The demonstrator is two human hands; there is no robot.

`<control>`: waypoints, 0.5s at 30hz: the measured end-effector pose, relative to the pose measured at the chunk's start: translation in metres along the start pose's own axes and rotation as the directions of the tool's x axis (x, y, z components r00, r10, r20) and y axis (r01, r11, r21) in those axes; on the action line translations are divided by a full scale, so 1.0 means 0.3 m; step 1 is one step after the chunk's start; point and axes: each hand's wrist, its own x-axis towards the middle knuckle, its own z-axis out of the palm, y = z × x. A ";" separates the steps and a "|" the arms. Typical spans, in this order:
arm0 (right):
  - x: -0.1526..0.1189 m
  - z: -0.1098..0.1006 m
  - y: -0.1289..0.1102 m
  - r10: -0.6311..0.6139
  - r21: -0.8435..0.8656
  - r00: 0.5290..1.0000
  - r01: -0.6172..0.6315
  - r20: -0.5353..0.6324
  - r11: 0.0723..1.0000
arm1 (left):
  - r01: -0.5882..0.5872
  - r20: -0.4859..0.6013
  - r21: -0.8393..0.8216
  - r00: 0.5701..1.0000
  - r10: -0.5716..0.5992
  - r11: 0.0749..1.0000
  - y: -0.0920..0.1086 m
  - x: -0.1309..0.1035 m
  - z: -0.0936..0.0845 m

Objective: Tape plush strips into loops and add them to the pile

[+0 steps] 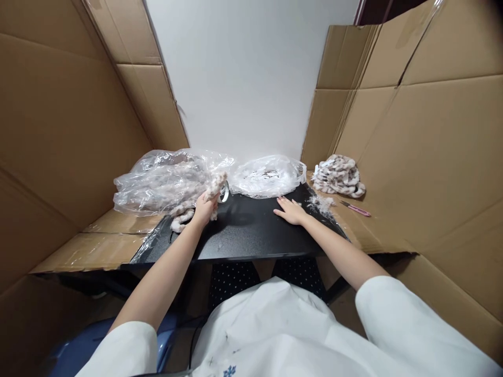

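My left hand (205,208) is closed around a fluffy brown-and-white strip (217,185), with a pale curved band (225,192) beside it. Fluffy loops (182,218) lie just left of that hand, at the edge of a large clear plastic bag (157,180) holding more of the same stuff. My right hand (291,210) lies flat on the black tabletop (243,230), fingers spread, holding nothing. Just beyond it sits a whitish plastic bag (267,175) with small white and dark pieces inside.
A fluffy bundle (338,177) sits at the back right. Near it are loose fluff (322,205) and a pink-handled cutter (356,208). Tall cardboard walls (444,157) stand on both sides, with a pale wall (247,73) behind. A blue seat (78,351) is at lower left.
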 end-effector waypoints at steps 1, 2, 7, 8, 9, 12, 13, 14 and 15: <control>-0.013 -0.009 0.033 0.020 -0.001 1.000 -0.020 0.004 1.000 | 0.004 -0.014 -0.010 1.000 -0.005 1.000 -0.003 0.000 0.000; -0.021 -0.021 0.059 0.043 0.003 0.999 -0.043 0.012 0.999 | 0.009 -0.032 -0.032 0.999 -0.010 0.999 -0.006 0.000 0.000; -0.019 -0.090 0.047 0.124 0.189 0.992 -0.119 -0.018 0.975 | 0.019 -0.034 -0.029 0.999 -0.020 0.999 -0.021 0.005 0.001; -0.020 -0.094 0.013 0.106 0.240 0.994 -0.093 -0.039 0.966 | 0.022 -0.033 -0.026 0.999 -0.023 0.999 -0.021 0.005 0.000; -0.023 -0.091 -0.030 0.065 0.279 0.996 -0.047 -0.054 0.959 | 0.027 -0.034 -0.025 0.999 -0.028 0.999 -0.019 0.004 0.000; -0.053 -0.039 -0.180 -0.138 0.326 0.989 0.146 -0.048 0.934 | 0.037 -0.034 -0.026 0.999 -0.038 0.999 -0.009 -0.001 -0.001; -0.066 -0.013 -0.227 -0.200 0.317 0.979 0.197 -0.022 0.928 | 0.036 -0.034 -0.030 0.999 -0.037 0.999 -0.006 -0.003 0.000; -0.079 0.013 -0.266 -0.260 0.290 0.966 0.252 -0.013 0.923 | 0.034 -0.035 -0.036 0.999 -0.035 0.999 -0.003 -0.005 0.000; -0.090 0.036 -0.295 -0.307 0.248 0.952 0.302 -0.019 0.921 | 0.033 -0.039 -0.044 0.999 -0.035 0.998 -0.001 -0.007 0.001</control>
